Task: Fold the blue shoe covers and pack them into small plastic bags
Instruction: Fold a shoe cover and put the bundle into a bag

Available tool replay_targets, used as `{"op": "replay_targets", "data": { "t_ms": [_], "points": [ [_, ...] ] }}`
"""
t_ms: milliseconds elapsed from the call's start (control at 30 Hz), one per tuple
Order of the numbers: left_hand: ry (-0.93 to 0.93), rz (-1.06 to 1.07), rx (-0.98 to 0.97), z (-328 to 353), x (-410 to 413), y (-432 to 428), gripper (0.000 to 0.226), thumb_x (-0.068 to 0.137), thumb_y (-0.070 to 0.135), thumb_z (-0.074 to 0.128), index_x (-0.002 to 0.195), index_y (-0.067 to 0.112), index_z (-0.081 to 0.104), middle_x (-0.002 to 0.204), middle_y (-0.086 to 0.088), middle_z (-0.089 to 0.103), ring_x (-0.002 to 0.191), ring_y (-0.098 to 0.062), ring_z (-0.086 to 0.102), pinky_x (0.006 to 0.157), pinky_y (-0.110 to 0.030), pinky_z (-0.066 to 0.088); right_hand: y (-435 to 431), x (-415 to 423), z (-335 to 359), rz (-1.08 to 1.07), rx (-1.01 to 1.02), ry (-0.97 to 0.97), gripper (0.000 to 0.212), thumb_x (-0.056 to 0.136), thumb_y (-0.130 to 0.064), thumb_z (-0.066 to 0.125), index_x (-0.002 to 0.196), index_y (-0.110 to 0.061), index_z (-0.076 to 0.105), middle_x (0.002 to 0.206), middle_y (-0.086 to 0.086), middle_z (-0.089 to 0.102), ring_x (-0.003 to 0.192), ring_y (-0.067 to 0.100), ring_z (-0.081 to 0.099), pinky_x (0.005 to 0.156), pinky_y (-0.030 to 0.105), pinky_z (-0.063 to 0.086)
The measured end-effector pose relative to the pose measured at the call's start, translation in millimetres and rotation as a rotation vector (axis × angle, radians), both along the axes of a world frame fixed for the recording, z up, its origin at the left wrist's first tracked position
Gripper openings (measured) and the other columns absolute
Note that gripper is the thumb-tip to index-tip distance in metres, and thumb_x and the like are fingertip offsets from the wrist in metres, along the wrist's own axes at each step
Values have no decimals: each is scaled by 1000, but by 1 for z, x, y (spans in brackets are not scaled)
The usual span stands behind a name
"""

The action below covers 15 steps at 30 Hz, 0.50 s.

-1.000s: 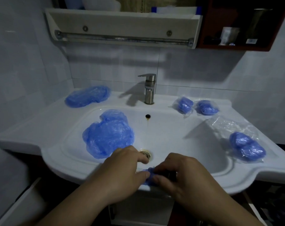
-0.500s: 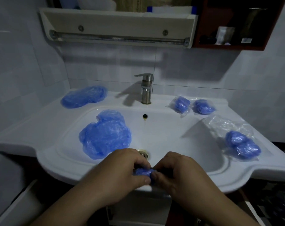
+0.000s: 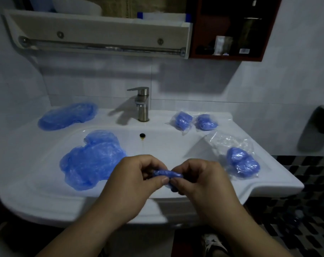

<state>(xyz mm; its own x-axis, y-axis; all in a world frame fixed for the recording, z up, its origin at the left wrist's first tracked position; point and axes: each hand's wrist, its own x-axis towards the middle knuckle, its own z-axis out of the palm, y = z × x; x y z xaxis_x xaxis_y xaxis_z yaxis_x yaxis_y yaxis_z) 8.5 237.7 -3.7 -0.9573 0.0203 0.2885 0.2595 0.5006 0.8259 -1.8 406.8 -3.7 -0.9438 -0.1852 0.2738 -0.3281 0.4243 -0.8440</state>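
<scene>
Both hands over sink front. Left hand and right hand pinch rolled shoe cover between them. Best roll tight, squeeze air out, thumbs pinning end, or it springs open before bagging.

A steel faucet stood at the white sink's twelve o'clock. A railed shelf hung above, with a red cabinet at two o'clock.

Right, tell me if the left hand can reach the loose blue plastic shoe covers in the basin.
Probably yes: the loose blue shoe covers lie uncovered beside the left hand, though it pinches a rolled blue shoe cover.
</scene>
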Motion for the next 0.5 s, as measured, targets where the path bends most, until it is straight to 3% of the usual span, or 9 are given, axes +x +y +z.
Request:
{"op": "replay_targets", "data": {
  "t_ms": [67, 167, 200, 267, 367, 500],
  "points": [
    [-5, 21, 122, 0, -5, 11, 22, 80, 13, 78, 93, 30, 71, 82, 13, 72, 76, -4, 67, 65, -15, 52, 11, -6, -1, -70, -2, 55, 12, 79, -9, 76, 71, -17, 71, 62, -3, 71, 57, 5, 65, 61, 23, 53],
    [0, 64, 215, -3, -14, 22, 26, 83, 19, 75, 101, 34, 66, 91, 10, 70, 81, -3, 66, 70, -17, 49, 44, -23, -1, -389, 22, 211, 12, 80, -14, 74, 74, -22, 69, 61, -13, 67, 59, -5, 61, 56, 7, 40],
    [2, 72, 220, -4, -15, 23, 25, 84, 19, 75, 102, 34, 65, 92, 10, 70, 81, -3, 67, 71, -17, 49, 57, -29, 2, -501, 18, 234, 11, 81, -17, 73, 75, -24, 69, 63, -15, 66, 62, -4, 62, 56, 8, 39],
    [-4, 78, 211, -4, -17, 26, 25, 85, 17, 73, 102, 33, 65, 94, 8, 69, 81, -2, 66, 68, -12, 48, 84, -37, 5, -677, 24, 203, 12, 83, -21, 71, 74, -26, 65, 65, -13, 64, 68, 11, 64, 60, 21, 41],
    [-19, 85, 188, -6, -18, 28, 26, 86, 15, 73, 102, 34, 65, 95, 7, 68, 79, 0, 65, 64, -8, 47, 114, -48, 1, -776, 84, 98, 9, 83, -21, 72, 76, -21, 66, 81, 0, 65, 78, 23, 61, 69, 27, 39],
    [-45, 93, 181, -9, -19, 27, 26, 85, 15, 73, 101, 33, 64, 96, 8, 68, 79, -3, 65, 65, -15, 48, 128, -54, -8, -748, 144, -62, 6, 82, -20, 72, 80, -15, 75, 62, 2, 65, 59, 17, 59, 56, 27, 38]
  ]
}}
